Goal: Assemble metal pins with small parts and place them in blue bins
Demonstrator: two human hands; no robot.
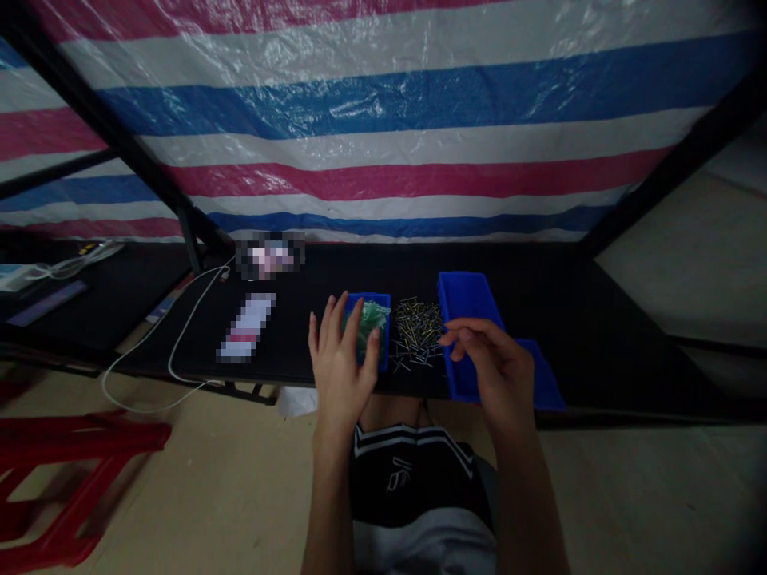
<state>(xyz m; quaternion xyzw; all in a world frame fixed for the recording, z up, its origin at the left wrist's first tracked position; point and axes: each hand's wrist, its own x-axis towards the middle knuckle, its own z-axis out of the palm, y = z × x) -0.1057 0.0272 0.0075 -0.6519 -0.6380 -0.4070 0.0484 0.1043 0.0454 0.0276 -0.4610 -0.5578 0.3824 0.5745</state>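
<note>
My left hand (343, 359) reaches over the left side of a small blue tray (388, 319), its fingers spread and holding nothing that I can see. Green plastic bags (375, 319) lie in that tray, partly covered by the hand. Right of it is a loose pile of screws or nails (418, 323), silver and brass-coloured, on the black table. My right hand (494, 359) hovers over a blue bin (467, 291) just beyond the pile. Its fingers are bent and drawn together, pointing left; anything between the fingertips is too small to tell.
Another blue bin (539, 375) sits partly behind my right wrist. A blurred-out flat item (248, 327) and a white cable (173, 351) lie to the left on the table (288, 335). A striped tarp (383, 144) hangs behind. A red stool (77, 479) stands lower left.
</note>
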